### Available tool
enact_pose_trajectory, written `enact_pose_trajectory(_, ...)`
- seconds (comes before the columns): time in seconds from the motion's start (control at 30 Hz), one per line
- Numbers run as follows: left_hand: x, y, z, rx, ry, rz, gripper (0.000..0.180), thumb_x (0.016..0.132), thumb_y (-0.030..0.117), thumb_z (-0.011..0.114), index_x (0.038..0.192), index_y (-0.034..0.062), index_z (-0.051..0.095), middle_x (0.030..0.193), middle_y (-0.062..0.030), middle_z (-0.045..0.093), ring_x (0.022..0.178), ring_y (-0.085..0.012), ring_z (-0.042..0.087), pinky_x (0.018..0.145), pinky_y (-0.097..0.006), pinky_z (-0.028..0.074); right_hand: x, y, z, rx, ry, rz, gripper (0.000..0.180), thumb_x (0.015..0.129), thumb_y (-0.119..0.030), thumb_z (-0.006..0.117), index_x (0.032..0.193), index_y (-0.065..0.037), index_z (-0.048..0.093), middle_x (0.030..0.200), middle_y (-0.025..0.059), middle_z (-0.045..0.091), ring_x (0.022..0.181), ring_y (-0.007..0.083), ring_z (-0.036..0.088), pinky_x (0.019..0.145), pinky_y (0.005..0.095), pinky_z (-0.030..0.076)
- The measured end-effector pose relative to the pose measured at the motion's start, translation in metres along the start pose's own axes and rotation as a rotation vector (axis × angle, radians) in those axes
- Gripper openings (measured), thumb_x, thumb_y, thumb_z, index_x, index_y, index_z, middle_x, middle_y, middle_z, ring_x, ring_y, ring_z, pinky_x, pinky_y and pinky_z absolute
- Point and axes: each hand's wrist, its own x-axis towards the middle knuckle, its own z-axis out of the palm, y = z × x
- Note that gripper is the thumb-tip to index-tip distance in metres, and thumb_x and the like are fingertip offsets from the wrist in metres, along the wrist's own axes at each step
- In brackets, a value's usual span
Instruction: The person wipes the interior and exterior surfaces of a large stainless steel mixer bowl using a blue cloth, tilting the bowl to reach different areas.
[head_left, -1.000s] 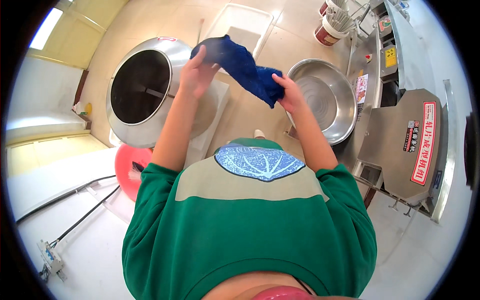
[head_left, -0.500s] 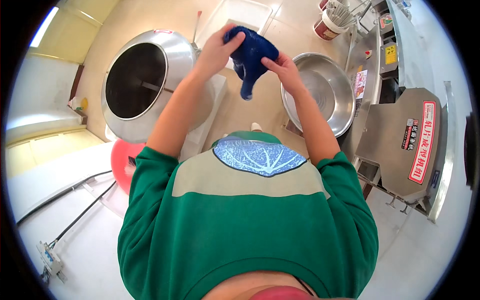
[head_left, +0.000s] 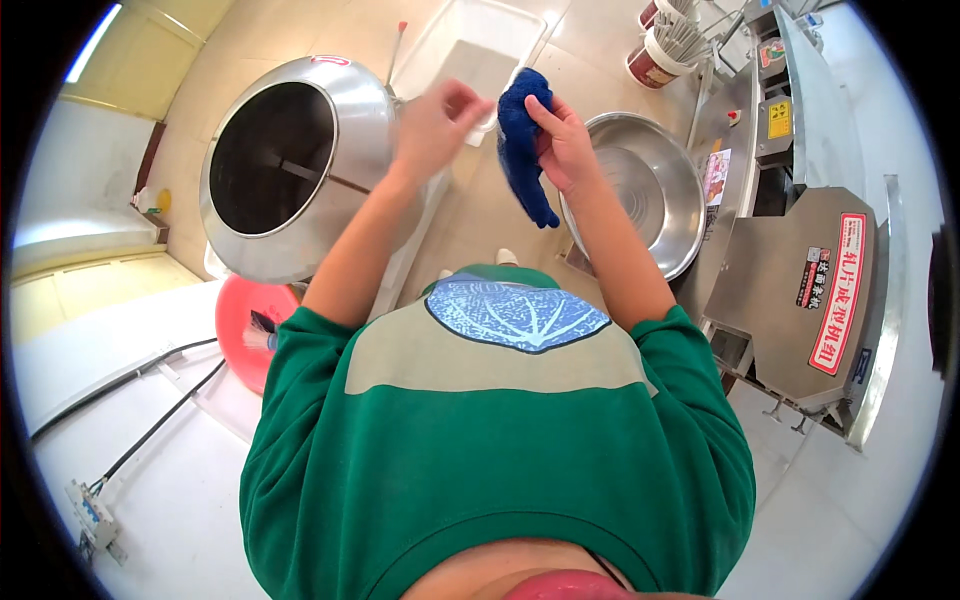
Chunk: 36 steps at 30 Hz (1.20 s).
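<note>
A dark blue cloth (head_left: 522,150) hangs folded from my right hand (head_left: 568,145), the thumb pressed on its front and the fingers partly hidden behind it. Left of the cloth, my left hand (head_left: 435,128) is apart from it and slightly blurred. Its fingers are loosely curled with a gap to the thumb, and nothing shows in them. Below my right forearm is a wide steel basin (head_left: 685,215), and the round steel drum (head_left: 370,110) with a dark opening stands beside my left forearm.
A white rectangular tub (head_left: 520,22) lies ahead on the floor. At the right stands a steel machine (head_left: 765,275). Buckets (head_left: 650,70) with thin sticks are at the far right. A red basin (head_left: 235,330) and black cables (head_left: 150,440) are at the left.
My left hand has let go of the cloth and moved slightly down, apart from it. The cloth, stretched between both hands before, now hangs from my right hand alone.
</note>
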Motion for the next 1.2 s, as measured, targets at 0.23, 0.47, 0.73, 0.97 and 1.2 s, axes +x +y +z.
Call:
enact_pose_trajectory(0.23,-0.014,0.017,0.022,0.107,0.017,0.059,0.033,0.081,0.029,0.073,0.086,-0.0025,0.066,0.073,-0.0089,0.067,0.068,-0.0152,0.067,0.062,-0.028,0.051,-0.011,0.007,0.015,0.107,-0.002,0.003,0.017,0.095,-0.019,0.057,0.105,-0.006,0.059,0.096,0.0063,0.066,0.084,0.0156,0.064,0.073,0.0293,0.053)
enact_pose_trajectory(0.47,-0.008,0.004,0.022,-0.035,-0.097,-0.014,0.031,0.092,0.026,0.060,0.097,-0.0035,0.068,0.071,-0.0042,0.065,0.062,-0.0108,0.056,0.058,-0.027,0.046,-0.005,0.021,-0.003,-0.013,0.029,-0.069,0.018,0.088,-0.009,0.065,0.105,-0.005,0.059,0.098,0.0055,0.066,0.087,0.0150,0.064,0.074,0.0304,0.054)
enact_pose_trajectory(0.73,0.018,-0.050,-0.016,-0.629,0.042,-0.344,0.030,0.099,0.031,0.049,0.106,0.0049,0.062,0.090,-0.0015,0.066,0.078,-0.0106,0.063,0.073,-0.027,0.052,-0.008,-0.001,-0.038,-0.247,0.295,-0.161,0.020,0.096,-0.015,0.054,0.115,-0.010,0.049,0.096,0.0031,0.061,0.082,0.0135,0.062,0.074,0.0313,0.054)
enact_pose_trajectory(0.97,0.035,-0.036,-0.063,-0.388,0.281,-0.132,0.028,0.093,0.023,0.062,0.110,0.0012,0.056,0.075,-0.0022,0.062,0.059,-0.0080,0.055,0.052,-0.021,0.043,-0.011,-0.040,-0.080,-0.272,0.397,-0.344,0.031,0.092,-0.005,0.056,0.123,-0.007,0.051,0.092,0.0054,0.060,0.080,0.0114,0.057,0.071,0.0254,0.048)
enact_pose_trajectory(1.2,0.045,-0.034,-0.092,-0.426,0.006,-0.032,0.024,0.094,0.020,0.058,0.114,0.0075,0.065,0.092,0.0015,0.062,0.087,-0.0101,0.055,0.080,-0.026,0.044,-0.014,-0.073,-0.077,-0.990,-0.201,-0.141,0.044,0.068,-0.022,0.084,0.105,-0.008,0.065,0.110,0.0069,0.058,0.107,0.0190,0.055,0.095,0.0328,0.044)
